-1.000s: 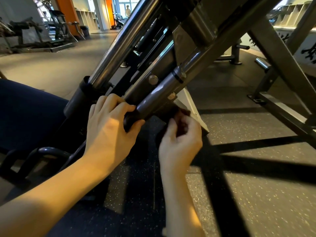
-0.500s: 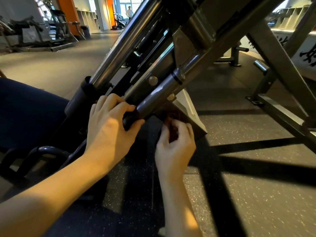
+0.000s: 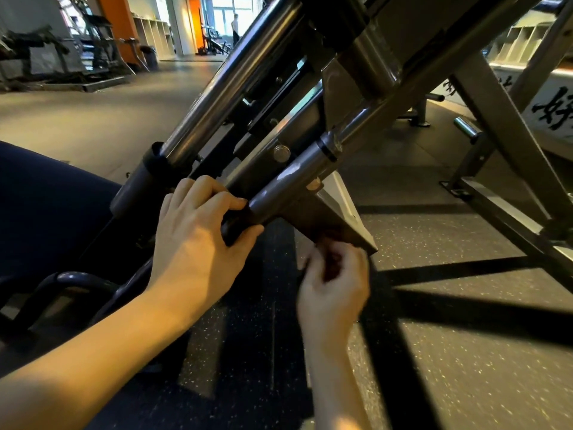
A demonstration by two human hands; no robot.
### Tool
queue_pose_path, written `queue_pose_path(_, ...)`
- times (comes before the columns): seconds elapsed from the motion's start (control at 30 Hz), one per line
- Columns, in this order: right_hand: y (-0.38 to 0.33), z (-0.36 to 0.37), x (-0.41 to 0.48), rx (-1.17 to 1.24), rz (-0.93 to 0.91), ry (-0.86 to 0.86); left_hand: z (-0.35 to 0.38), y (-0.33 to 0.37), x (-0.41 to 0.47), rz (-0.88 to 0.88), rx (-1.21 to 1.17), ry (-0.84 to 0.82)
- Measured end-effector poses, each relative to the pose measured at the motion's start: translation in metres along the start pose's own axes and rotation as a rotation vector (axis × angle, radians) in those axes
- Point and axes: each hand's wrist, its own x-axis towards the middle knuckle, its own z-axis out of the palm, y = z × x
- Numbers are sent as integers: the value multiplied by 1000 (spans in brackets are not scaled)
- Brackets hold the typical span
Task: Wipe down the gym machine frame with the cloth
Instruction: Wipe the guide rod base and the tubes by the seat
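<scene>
A dark grey gym machine frame slants from the upper right down to the centre, with a chrome rail beside it. My left hand grips the black lower end of a grey tube. Just below a wedge-shaped steel plate, my right hand pinches a small dark reddish-brown cloth against the plate's lower edge. Most of the cloth is hidden inside my fingers.
Speckled rubber floor spreads to the right, crossed by dark shadows. More frame legs rise at the right. A dark blue padded seat and a curved black handle lie left. Other machines and a person stand far back.
My right hand with the cloth has slid down and left along the underside of the wedge plate. My left hand keeps its grip on the tube end.
</scene>
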Motion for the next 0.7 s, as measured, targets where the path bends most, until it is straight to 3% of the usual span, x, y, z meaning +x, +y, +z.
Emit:
queue_pose_path(0.1, 8, -7, 8, -3, 119, 189, 1, -2, 1, -11, -50, 14)
queue_pose_path(0.2, -14, 2, 13, 9, 200, 256, 4, -2, 1, -33, -102, 18)
queue_pose_path(0.33, -54, 22, 7, 67, 58, 197, 3, -2, 2, -14, -145, 31)
queue_pose_path(0.47, -60, 17, -2, -41, -83, -43, 0, -4, 6, 19, -171, 24)
queue_pose_path(0.53, -51, 8, -2, -128, -35, -101, 0, -6, 7, 19, -190, 14)
queue_pose_path(0.7, -68, -18, -1, 4, 190, 65, 5, -12, 8, 11, -266, 53)
